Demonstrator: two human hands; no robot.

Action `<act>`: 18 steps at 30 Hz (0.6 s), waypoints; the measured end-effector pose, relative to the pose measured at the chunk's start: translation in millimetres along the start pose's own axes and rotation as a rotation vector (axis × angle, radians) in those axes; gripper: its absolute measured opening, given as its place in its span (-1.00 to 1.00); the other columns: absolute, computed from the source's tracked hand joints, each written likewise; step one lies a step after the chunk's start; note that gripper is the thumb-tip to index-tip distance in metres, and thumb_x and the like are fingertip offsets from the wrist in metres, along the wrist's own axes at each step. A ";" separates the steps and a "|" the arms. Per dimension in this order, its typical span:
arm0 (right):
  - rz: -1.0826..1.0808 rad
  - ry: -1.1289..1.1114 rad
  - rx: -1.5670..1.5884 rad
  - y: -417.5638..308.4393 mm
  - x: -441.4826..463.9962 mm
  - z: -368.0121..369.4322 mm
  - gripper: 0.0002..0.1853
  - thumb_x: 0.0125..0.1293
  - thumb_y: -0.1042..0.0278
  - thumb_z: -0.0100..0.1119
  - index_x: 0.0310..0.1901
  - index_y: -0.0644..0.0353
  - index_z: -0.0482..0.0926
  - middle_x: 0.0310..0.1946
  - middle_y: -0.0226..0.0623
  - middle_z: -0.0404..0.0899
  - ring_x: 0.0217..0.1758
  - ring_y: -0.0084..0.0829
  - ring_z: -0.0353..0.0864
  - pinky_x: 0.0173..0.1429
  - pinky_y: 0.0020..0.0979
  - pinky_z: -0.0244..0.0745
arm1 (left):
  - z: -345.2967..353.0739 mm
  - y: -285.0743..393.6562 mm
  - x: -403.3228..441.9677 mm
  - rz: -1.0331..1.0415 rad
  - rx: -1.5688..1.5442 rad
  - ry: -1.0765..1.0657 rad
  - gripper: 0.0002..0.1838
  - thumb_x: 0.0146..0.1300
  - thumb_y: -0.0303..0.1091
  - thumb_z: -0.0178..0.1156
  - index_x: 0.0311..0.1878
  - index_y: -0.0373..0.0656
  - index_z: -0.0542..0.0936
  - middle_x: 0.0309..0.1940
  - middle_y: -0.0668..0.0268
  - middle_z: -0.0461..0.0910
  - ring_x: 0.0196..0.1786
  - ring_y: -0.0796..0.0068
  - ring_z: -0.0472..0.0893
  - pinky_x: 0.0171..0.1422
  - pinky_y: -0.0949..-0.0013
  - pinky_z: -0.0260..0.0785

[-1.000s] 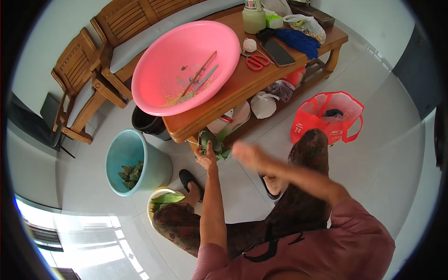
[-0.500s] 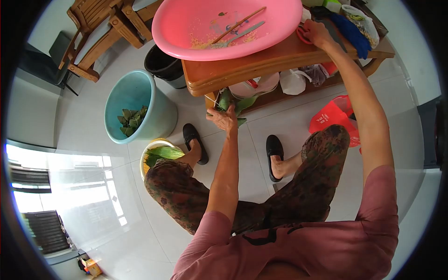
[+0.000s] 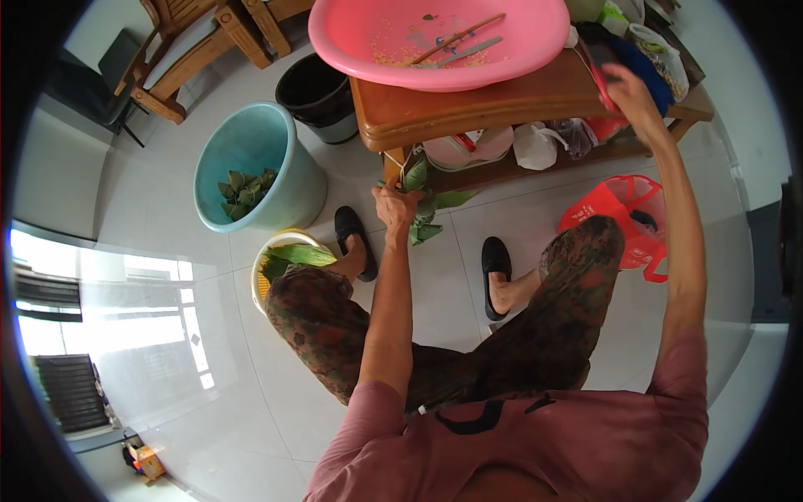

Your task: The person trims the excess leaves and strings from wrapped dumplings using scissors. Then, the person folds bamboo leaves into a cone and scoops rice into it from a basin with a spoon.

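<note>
Several pointed, leaf-wrapped bundles (image 3: 416, 174) are gripped in your left hand (image 3: 395, 203) at twelve o'clock, near the wooden desk (image 3: 418, 107); toward two o'clock, your right hand (image 3: 631, 97) holds blurred red scissors (image 3: 604, 89).

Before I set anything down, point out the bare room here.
Free: the narrow strip of table between the pink basin and the front edge; the floor between the two black shoes. Crowded: the table's right end, around the right hand and blue cloth, and the shelf below, with bags.
</note>
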State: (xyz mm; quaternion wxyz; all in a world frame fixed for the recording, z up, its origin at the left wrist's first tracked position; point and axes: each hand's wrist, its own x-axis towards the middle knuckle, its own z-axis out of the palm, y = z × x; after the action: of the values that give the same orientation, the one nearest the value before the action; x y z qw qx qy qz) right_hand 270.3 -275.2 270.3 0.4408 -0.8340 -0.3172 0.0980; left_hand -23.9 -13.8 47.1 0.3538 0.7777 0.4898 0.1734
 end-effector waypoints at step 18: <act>-0.275 -0.615 -0.539 -46.3 -51.1 226.0 -0.36 -0.12 -0.12 0.39 -0.06 0.16 0.53 -0.55 -0.09 0.52 -0.31 -0.14 0.57 -0.16 -0.24 0.44 | -16.8 -7.6 -0.2 0.145 0.011 0.008 -0.50 -0.29 -0.23 0.39 -0.15 -0.11 0.60 -0.16 0.11 0.39 -0.16 0.06 0.53 -0.07 0.14 0.43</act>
State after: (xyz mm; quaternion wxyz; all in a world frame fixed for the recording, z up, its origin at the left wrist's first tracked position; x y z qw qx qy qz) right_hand 109.8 -135.6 167.4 0.1012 -0.8011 -0.5563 0.1962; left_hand -39.2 -5.5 53.3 0.3343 0.8124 0.4344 0.1990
